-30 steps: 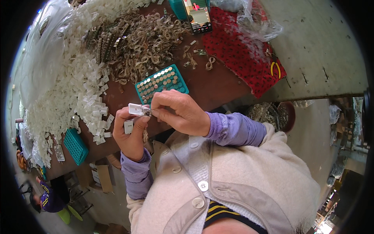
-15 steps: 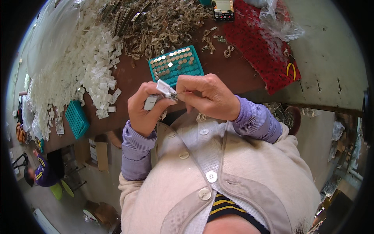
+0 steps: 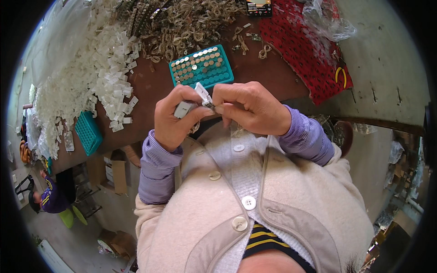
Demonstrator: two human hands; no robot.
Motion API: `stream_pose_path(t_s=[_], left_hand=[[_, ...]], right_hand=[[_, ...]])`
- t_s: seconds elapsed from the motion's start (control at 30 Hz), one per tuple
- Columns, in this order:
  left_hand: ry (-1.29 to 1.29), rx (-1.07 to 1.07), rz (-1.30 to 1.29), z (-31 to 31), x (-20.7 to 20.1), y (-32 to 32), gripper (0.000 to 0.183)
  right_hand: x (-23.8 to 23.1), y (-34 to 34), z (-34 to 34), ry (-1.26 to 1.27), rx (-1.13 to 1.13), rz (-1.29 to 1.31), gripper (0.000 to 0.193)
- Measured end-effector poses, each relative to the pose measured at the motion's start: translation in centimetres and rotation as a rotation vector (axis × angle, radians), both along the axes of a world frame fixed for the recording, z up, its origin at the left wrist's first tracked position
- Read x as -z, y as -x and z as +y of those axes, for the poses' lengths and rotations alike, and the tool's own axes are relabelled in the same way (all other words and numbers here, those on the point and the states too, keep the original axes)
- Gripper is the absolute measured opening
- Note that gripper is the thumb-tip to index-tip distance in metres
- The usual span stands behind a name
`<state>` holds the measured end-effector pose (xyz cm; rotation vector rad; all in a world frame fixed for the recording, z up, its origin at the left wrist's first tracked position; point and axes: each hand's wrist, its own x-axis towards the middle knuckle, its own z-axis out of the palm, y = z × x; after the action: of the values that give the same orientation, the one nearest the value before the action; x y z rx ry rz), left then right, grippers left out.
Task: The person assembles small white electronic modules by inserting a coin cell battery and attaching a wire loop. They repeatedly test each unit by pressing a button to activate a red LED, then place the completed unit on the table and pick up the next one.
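In front of my chest, my left hand [image 3: 169, 119] is closed round small white plastic pieces. One, a narrow white casing [image 3: 201, 92], sticks up from between thumb and forefinger; a greyish-white block [image 3: 183, 109] sits in the curled fingers. My right hand [image 3: 257, 108] is pinched at the casing's lower end, by a small metallic part [image 3: 209, 104]. Its fingertips hide what they grip. Just beyond both hands lies a teal tray [image 3: 226, 54] with rows of round metal discs [image 3: 199, 60], some of its hollows bare.
White plastic pieces [image 3: 107, 68] are heaped at the left, beside a second teal tray [image 3: 88, 133]. Looped wires [image 3: 191, 29] pile up at the back. On the right are red patterned cloth [image 3: 300, 50], yellow-handled pliers [image 3: 340, 77] and a phone [image 3: 259, 7]. Another person [image 3: 52, 198] sits far left.
Both hands have shifted slightly right, still together. The white casing now stands more upright. The table and tray appear a little higher in view.
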<state>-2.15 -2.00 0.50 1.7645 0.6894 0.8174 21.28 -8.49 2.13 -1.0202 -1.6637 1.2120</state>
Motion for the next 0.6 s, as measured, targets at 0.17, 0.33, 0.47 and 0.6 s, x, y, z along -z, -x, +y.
stream_pose_path(t_s=[0.17,0.33,0.47,0.6], left_hand=[[-0.111,0.025,0.161,0.3,-0.6,0.2,0.022],[0.051,-0.093,0.080,-1.0,-0.4,0.3,0.018],[0.589,-0.155,-0.190,-1.7,0.1,0.7,0.014],[0.884,-0.137,-0.363,-1.5,0.9,0.6,0.017]], right_hand=[[0.0,0.1,0.9,-0.272,-0.053,-0.329,0.014],[0.4,1.4,1.1,-0.472,0.158,-0.413,0.013],[1.2,1.8,0.8,-0.396,0.337,-0.351,0.014],[2.4,2.2,0.5,-0.390,0.333,-0.265,0.013]])
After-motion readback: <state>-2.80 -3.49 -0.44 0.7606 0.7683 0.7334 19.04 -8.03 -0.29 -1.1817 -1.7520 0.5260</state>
